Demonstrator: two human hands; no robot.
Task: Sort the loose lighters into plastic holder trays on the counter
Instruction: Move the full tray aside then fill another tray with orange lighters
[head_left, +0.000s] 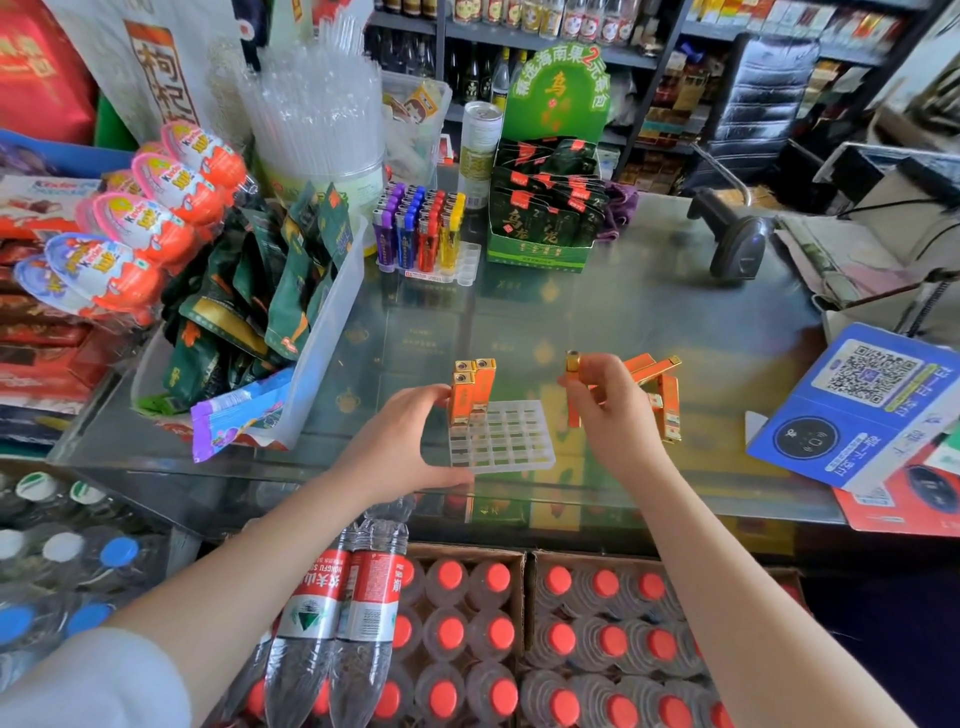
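A clear plastic holder tray (511, 439) lies on the glass counter (649, 312) near its front edge. Three orange lighters (471, 387) stand upright in the tray's far left corner. My left hand (402, 449) rests against the tray's left side, fingers touching the nearest standing lighter, thumb along the front rim. My right hand (615, 410) hovers just right of the tray, pinching one upright orange lighter (573, 366) with a gold top. Several loose orange lighters (662, 389) lie in a pile behind and to the right of that hand.
A second tray of coloured lighters (423, 231) stands further back. A green tea display box (543, 218) and a barcode scanner (737, 239) sit beyond. A clear bin of snack packets (322, 332) is at left, a blue QR-code sign (857, 405) at right.
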